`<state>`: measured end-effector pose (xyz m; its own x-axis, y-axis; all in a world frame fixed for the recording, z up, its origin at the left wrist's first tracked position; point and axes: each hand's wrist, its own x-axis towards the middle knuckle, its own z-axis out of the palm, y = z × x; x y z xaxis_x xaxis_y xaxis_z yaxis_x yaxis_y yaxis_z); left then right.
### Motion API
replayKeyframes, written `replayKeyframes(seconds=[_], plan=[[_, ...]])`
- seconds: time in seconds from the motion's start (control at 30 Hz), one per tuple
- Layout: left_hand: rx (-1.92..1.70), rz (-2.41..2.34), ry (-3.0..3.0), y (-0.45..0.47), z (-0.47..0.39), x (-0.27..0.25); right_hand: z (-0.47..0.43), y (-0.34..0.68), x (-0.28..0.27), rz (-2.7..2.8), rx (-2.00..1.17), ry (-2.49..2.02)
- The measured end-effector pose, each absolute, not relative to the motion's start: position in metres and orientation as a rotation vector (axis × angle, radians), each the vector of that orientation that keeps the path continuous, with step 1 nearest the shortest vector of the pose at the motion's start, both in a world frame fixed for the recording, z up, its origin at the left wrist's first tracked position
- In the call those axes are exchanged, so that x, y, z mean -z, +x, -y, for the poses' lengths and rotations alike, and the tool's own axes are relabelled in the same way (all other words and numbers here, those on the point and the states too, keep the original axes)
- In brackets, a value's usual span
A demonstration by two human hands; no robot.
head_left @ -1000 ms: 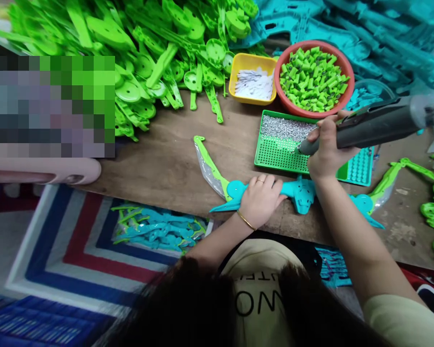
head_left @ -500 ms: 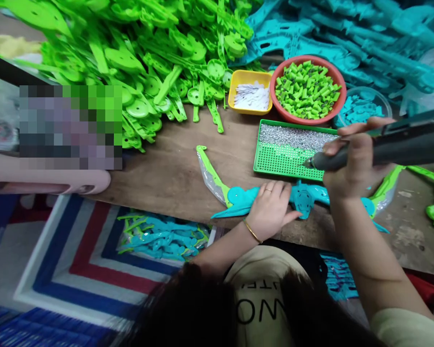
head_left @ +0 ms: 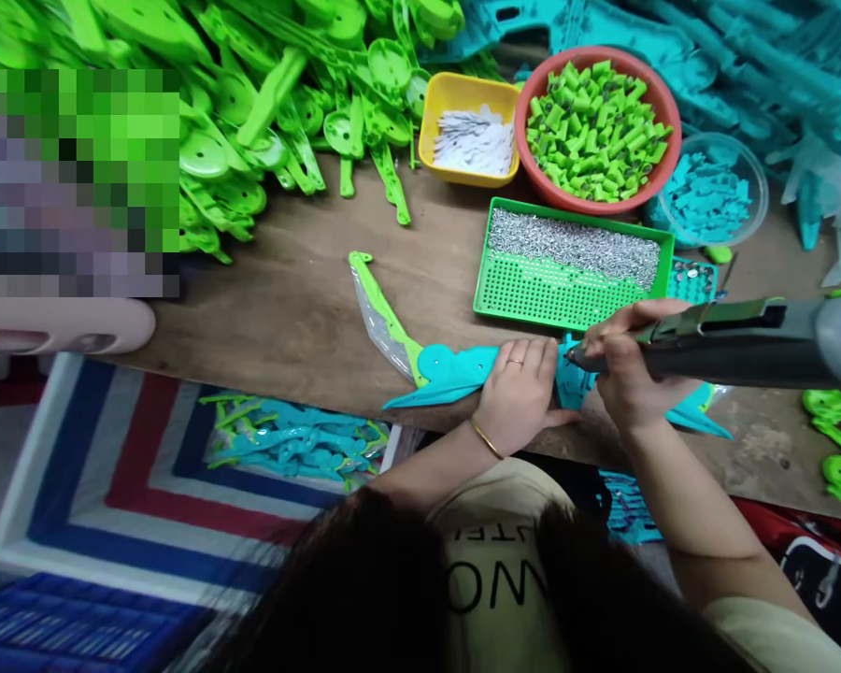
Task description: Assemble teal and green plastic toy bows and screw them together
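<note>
The blue toy point(head_left: 571, 388), with a green arm at its nine o'clock end, lies on the table point(head_left: 301, 290), a little below and right of the centre of the view. The left hand point(head_left: 519, 393) lies over it, fingers together and thumb apart; I cannot tell whether they grip its edge. The right hand point(head_left: 631, 388) is closed around the front of a dark power screwdriver point(head_left: 729, 346), whose back end points to three o'clock. Its tip is at the middle of the toy; whether it touches, I cannot tell. From there, at twelve o'clock, is a green tray point(head_left: 533, 299) with small metal screws point(head_left: 575, 245), and behind it a red bowl point(head_left: 603, 206) of green pieces point(head_left: 599, 131). A yellow bowl point(head_left: 469, 176) with white pieces point(head_left: 473, 142) stands at eleven o'clock, and a clear tub point(head_left: 758, 178) of small blue pieces point(head_left: 707, 192) at one o'clock.
</note>
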<state>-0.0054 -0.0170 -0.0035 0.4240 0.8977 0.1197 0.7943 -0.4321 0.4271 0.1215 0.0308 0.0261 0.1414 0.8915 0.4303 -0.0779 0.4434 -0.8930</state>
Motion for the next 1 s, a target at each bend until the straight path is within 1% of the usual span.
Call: replayKeyframes(seconds=[0.1,0.17,0.27,0.33,0.47,0.57,0.77,0.87,1.0], plan=[[-0.513,-1.464,2.397,-0.005,0.018,0.007,-0.034,0.121,-0.032,1.274,-0.874,-0.863],[-0.503,-1.461,2.397,-0.005,0.018,0.007,-0.045,0.118,-0.042,1.275,-0.842,-0.840],[-0.471,-1.459,2.409,-0.005,0.018,0.006,-0.074,0.109,-0.053,1.161,-0.600,-0.742],[-0.459,-1.467,2.430,-0.005,0.018,0.006,-0.095,0.102,-0.049,1.079,-0.454,-0.741],[-0.480,-1.477,2.459,-0.006,0.019,0.009,-0.117,0.093,-0.024,1.090,-0.354,-0.976],[-0.502,-1.465,2.493,-0.007,0.020,0.013,-0.118,0.091,-0.011,1.085,-0.349,-1.049],[-0.498,-1.476,2.528,-0.007,0.021,0.017,-0.118,0.089,-0.009,1.048,-0.448,-0.978],[-0.522,-1.478,2.537,-0.008,0.021,0.017,-0.118,0.092,-0.017,1.071,-0.442,-0.973],[-0.479,-1.456,2.547,-0.008,0.020,0.014,-0.100,0.108,-0.045,1.098,-0.415,-0.875]])
